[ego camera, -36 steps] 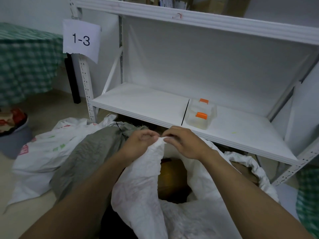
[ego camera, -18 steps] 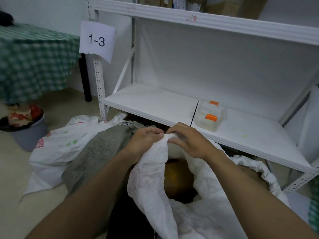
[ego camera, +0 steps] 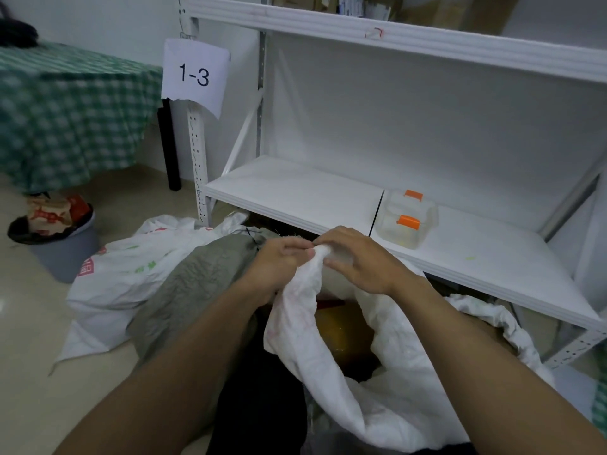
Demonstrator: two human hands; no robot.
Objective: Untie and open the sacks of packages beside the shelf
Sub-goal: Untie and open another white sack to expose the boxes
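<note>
Seen from my remote seat, the white woven plastic sack (ego camera: 377, 389) stands on the floor just in front of the lowest board of the white metal shelf unit (ego camera: 295, 192). Its mouth gapes and its far rim is bunched and raised between both hands. My left grip (ego camera: 279, 264) is clenched round the bunched rim. My right grip (ego camera: 358, 261) pinches the same rim from the other side, close against the left. Knuckles cover the spot where fabric meets palm, so I cannot tell whether any tie is there.

Inside the mouth a yellow-brown package (ego camera: 341, 336) shows, its lower part lost in shadow. The sack's near side runs out of the bottom of the frame. A dark mass (ego camera: 259, 405) between my forearms is too dim to name.

To the left, a grey-green fabric sack (ego camera: 197, 284) leans with a thin black cord at its neck, partly hidden behind my left wrist. Beyond it a flat white printed sack (ego camera: 124, 277) lies on the pale tiled floor (ego camera: 33, 323).

On the lowest shelf board, just beyond the hands, sit clear plastic containers with orange caps (ego camera: 407, 221). A white paper sign reading "1-3" (ego camera: 195, 75) hangs on the shelf's front-left post. Brown cardboard boxes (ego camera: 460, 11) on the upper board are cut off by the top edge.

Farther left stand a bench under a green checked cloth (ego camera: 65, 110) and a grey bin (ego camera: 62, 254) stuffed with red-and-tan packaging, both blurred.
</note>
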